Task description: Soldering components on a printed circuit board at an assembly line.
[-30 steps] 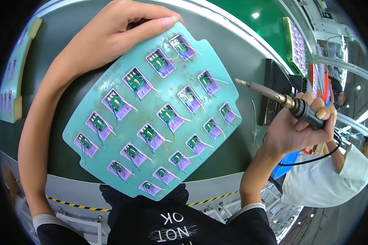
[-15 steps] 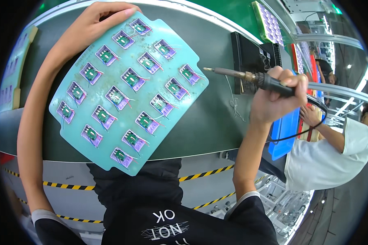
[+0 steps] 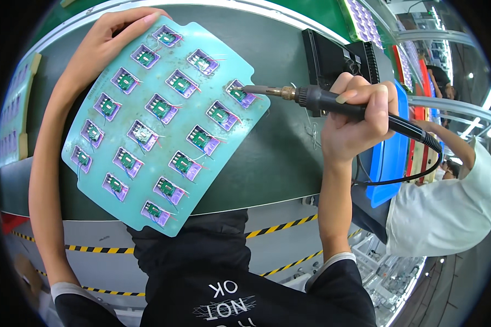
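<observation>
A turquoise tray [image 3: 147,82] lies tilted on the dark green bench, its lower corner jutting past the near edge. In its slots sit several purple housings, each with a small green circuit board [image 3: 161,108] and thin wires. My left hand [image 3: 126,31] grips the tray's far left edge, thumb on top and fingers out of sight beneath. In my right hand [image 3: 360,111] is a soldering iron [image 3: 316,99] with a black handle and cable, its tip at the circuit board [image 3: 239,94] in the slot by the tray's right edge. Whether the tip touches cannot be seen.
Behind my right hand stands a black box [image 3: 324,60], with a blue bin [image 3: 381,163] to the right. Another housing-filled tray [image 3: 17,109] is at the far left. A person in a white shirt [image 3: 442,201] works on the right. Loose wire [image 3: 313,135] lies on the bench.
The soldering iron has moved left, its tip going from beside the tray to over the housing at the right edge. Tray and left hand appear shifted slightly left in view.
</observation>
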### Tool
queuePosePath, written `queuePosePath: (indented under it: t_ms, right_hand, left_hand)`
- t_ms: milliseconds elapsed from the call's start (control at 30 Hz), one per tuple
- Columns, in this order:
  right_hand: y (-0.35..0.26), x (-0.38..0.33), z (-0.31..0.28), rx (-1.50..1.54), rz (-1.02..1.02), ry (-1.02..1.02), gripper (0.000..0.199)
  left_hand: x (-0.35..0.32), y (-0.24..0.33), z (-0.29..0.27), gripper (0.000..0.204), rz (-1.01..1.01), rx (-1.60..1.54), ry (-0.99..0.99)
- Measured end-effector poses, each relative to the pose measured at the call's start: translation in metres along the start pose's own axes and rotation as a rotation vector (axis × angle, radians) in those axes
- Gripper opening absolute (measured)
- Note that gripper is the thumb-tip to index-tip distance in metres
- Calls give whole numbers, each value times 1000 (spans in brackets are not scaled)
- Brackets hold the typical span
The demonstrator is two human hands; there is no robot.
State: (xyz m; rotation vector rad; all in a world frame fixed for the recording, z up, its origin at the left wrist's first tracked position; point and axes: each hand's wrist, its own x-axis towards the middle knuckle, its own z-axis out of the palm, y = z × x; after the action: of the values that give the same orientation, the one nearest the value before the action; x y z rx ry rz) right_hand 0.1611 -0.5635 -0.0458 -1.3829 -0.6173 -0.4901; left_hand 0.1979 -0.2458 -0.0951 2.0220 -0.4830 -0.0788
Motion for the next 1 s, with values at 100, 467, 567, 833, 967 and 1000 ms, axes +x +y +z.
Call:
queuePosePath:
  t_ms: [100, 467, 567, 833, 967, 1000]
  right_hand:
    - [2, 1, -1, -3, -11, -28, 22]
    - [3, 2, 3, -13, -15, -55, 22]
    - [6, 2, 0, -7, -43, -82, 22]
    - [7, 2, 2, 10, -66, -95, 20]
    - [4, 0, 6, -149, -48, -82, 27]
    - [2, 0, 6, -150, -50, -82, 27]
  left_hand:
    - [1, 0, 0, 33, 0, -19, -3]
    - [3, -3, -2, 33, 1, 13, 18]
    - [4, -1, -2, 32, -33, -1, -10]
    - [3, 0, -2, 32, -26, 9, -2]
    - [3, 0, -1, 31, -15, -3, -1]
    - [3, 0, -2, 31, -12, -3, -1]
